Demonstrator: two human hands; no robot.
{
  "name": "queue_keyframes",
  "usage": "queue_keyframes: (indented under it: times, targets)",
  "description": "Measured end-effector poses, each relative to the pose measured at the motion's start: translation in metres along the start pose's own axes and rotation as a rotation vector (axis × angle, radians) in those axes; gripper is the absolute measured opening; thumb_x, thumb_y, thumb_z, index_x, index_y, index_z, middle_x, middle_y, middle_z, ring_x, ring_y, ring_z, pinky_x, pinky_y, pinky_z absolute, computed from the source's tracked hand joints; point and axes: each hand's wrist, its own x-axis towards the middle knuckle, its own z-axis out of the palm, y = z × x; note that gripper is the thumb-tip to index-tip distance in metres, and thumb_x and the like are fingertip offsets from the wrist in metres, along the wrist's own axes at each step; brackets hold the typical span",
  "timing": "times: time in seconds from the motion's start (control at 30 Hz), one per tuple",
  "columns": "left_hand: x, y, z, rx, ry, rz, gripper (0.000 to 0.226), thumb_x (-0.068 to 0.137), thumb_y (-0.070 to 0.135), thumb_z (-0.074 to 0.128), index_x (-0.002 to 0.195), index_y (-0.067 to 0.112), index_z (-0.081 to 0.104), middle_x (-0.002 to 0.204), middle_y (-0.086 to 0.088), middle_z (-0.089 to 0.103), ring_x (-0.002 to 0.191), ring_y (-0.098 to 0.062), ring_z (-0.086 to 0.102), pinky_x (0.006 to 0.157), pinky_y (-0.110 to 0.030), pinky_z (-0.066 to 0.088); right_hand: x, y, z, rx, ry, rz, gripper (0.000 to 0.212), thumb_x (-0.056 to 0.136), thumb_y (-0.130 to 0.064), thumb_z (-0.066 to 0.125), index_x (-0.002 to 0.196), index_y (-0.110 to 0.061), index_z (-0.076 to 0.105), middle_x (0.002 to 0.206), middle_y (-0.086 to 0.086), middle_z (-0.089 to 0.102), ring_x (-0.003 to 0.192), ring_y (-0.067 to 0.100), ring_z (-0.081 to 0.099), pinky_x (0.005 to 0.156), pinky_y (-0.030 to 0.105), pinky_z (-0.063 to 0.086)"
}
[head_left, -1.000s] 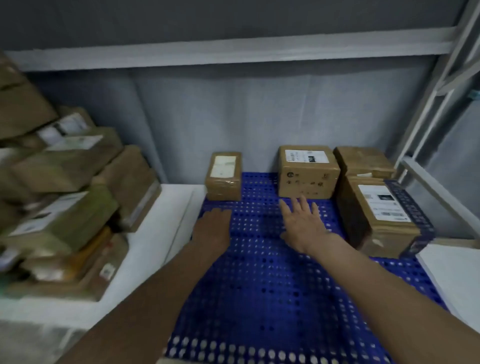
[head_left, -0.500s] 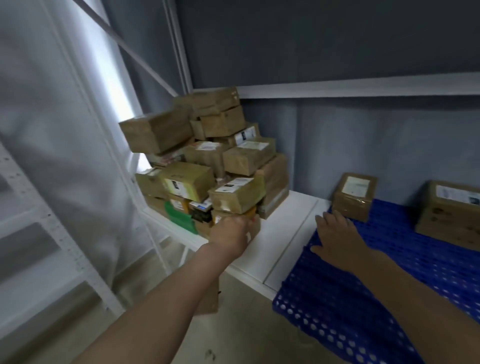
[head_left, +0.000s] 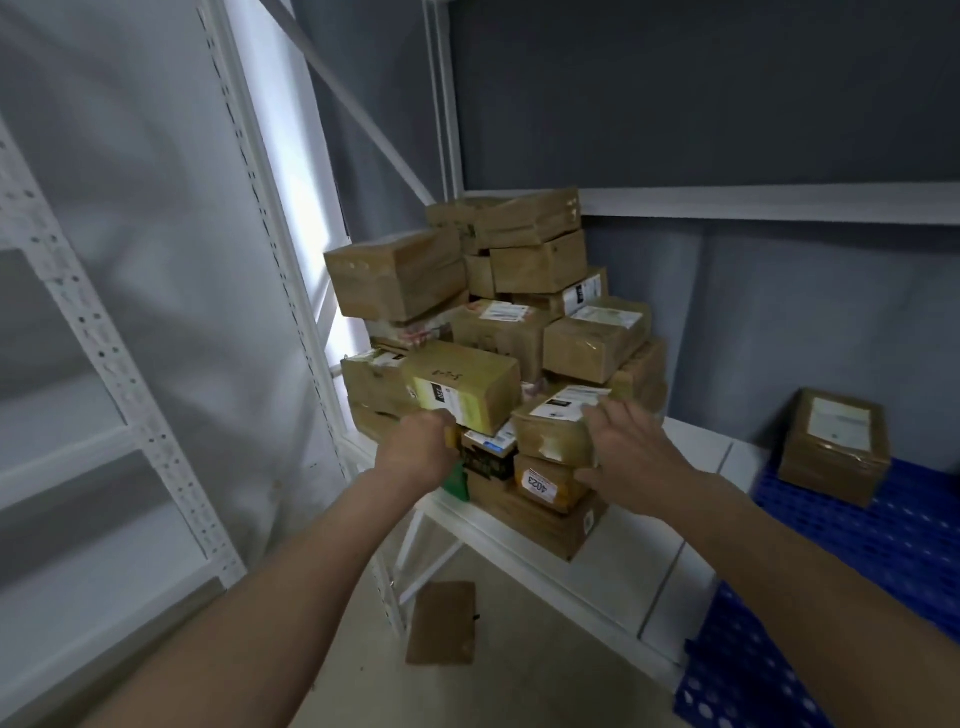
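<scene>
Hands reaching into pile (head_left: 535, 260) of parcels: pickup only beginning.
Left hand (head_left: 423, 449) is pressing, fingers curled, against the lower corner of the yellowish box (head_left: 462, 387) at the pile's front; whether it is gripping cannot be told. Right hand (head_left: 628, 457) is spreading wide around the labelled parcel (head_left: 558, 426) beside that box, not yet clamping. Nothing is leaving the pile; one parcel (head_left: 834, 447) is lying on the blue mat (head_left: 883, 545) to its right, so most work is apparently remaining.
</scene>
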Motion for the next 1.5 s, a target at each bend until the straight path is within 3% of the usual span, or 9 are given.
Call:
queue_keyframes:
  times: [0.33, 0.47, 0.67, 0.77, 0.9, 1.03, 1.13, 1.27, 1.5]
  targets:
    - [0.114, -0.114, -0.029, -0.106, 0.010, -0.024, 0.039, 0.088, 0.024, 0.062, 0.127, 0.019, 0.057, 0.121, -0.003, 0.062, 0.107, -0.024, 0.060, 0.084, -0.032, 0.049, 0.135, -0.095, -0.006, 0.003, -0.043, 0.020, 0.077, 0.090, -0.039, 0.058, 0.149, -0.009, 0.018, 0.158, 0.011, 0.011, 0.146, 0.032, 0.006, 0.119, 0.044, 0.013]
    - [0.160, -0.153, -0.036, -0.161, 0.055, 0.008, 0.045, 0.086, 0.023, 0.061, 0.129, 0.019, 0.048, 0.119, -0.004, 0.062, 0.101, -0.021, 0.060, 0.073, -0.029, 0.047, 0.187, -0.121, -0.006, 0.028, -0.042, 0.037, 0.081, 0.092, -0.044, 0.054, 0.152, -0.012, 0.010, 0.158, 0.010, 0.009, 0.145, 0.031, 0.005, 0.119, 0.045, 0.013]
    - [0.258, -0.204, -0.057, -0.465, 0.064, -0.022, 0.075, 0.079, 0.016, 0.077, 0.139, 0.010, 0.034, 0.133, -0.005, 0.050, 0.116, -0.025, 0.052, 0.081, -0.027, 0.039, 0.281, -0.162, -0.006, 0.213, -0.025, 0.151, 0.087, 0.092, -0.043, 0.055, 0.153, -0.013, -0.001, 0.158, 0.008, 0.010, 0.145, 0.027, 0.010, 0.116, 0.038, 0.016]
    - [0.273, -0.208, -0.067, -0.684, 0.070, -0.053, 0.071, 0.077, 0.010, 0.078, 0.135, 0.008, 0.038, 0.118, 0.001, 0.053, 0.099, -0.016, 0.057, 0.075, -0.023, 0.043, 0.291, -0.166, -0.013, 0.336, 0.024, 0.154, 0.091, 0.091, -0.041, 0.058, 0.153, -0.010, -0.002, 0.160, 0.008, 0.004, 0.147, 0.024, 0.004, 0.118, 0.034, 0.010]
    - [0.297, -0.218, -0.074, -0.870, 0.077, -0.013, 0.083, 0.059, 0.025, 0.092, 0.125, 0.008, 0.044, 0.111, 0.001, 0.058, 0.103, -0.014, 0.058, 0.079, -0.028, 0.054, 0.320, -0.171, -0.020, 0.582, 0.034, 0.204, 0.097, 0.087, -0.039, 0.065, 0.153, -0.009, 0.000, 0.160, 0.006, 0.011, 0.147, 0.021, 0.013, 0.119, 0.036, 0.018]
    - [0.316, -0.220, -0.071, -1.046, 0.007, 0.023, 0.073, 0.071, -0.011, 0.075, 0.128, 0.013, 0.036, 0.099, 0.008, 0.048, 0.104, -0.012, 0.050, 0.058, -0.015, 0.052, 0.348, -0.171, -0.021, 0.812, 0.010, 0.254, 0.100, 0.083, -0.037, 0.070, 0.153, -0.014, 0.002, 0.156, 0.003, 0.024, 0.142, 0.021, 0.026, 0.115, 0.035, 0.027]
    - [0.324, -0.225, -0.066, -1.055, -0.022, 0.136, 0.060, 0.065, -0.014, 0.078, 0.114, 0.010, 0.053, 0.109, -0.008, 0.061, 0.104, -0.024, 0.063, 0.060, -0.022, 0.057, 0.361, -0.170, -0.019, 0.952, -0.008, 0.284, 0.100, 0.081, -0.034, 0.074, 0.152, -0.017, 0.006, 0.150, 0.002, 0.034, 0.136, 0.020, 0.037, 0.112, 0.035, 0.033]
    - [0.330, -0.222, -0.069, -1.067, -0.160, 0.214, 0.058, 0.064, -0.008, 0.081, 0.113, 0.014, 0.057, 0.107, -0.004, 0.066, 0.094, -0.011, 0.068, 0.066, -0.023, 0.057, 0.365, -0.169, -0.014, 1.142, 0.003, 0.281, 0.109, 0.074, -0.026, 0.080, 0.151, -0.025, 0.003, 0.141, 0.000, 0.045, 0.128, 0.018, 0.044, 0.110, 0.035, 0.036]
    - [0.312, -0.215, -0.067, -1.147, -0.139, 0.206, 0.102, 0.042, 0.015, 0.091, 0.133, 0.015, 0.043, 0.122, -0.006, 0.061, 0.111, -0.021, 0.062, 0.081, -0.042, 0.058, 0.343, -0.163, -0.017, 1.261, 0.052, 0.184, 0.109, 0.073, -0.014, 0.081, 0.151, -0.027, 0.005, 0.135, -0.004, 0.049, 0.123, 0.012, 0.045, 0.108, 0.033, 0.037]
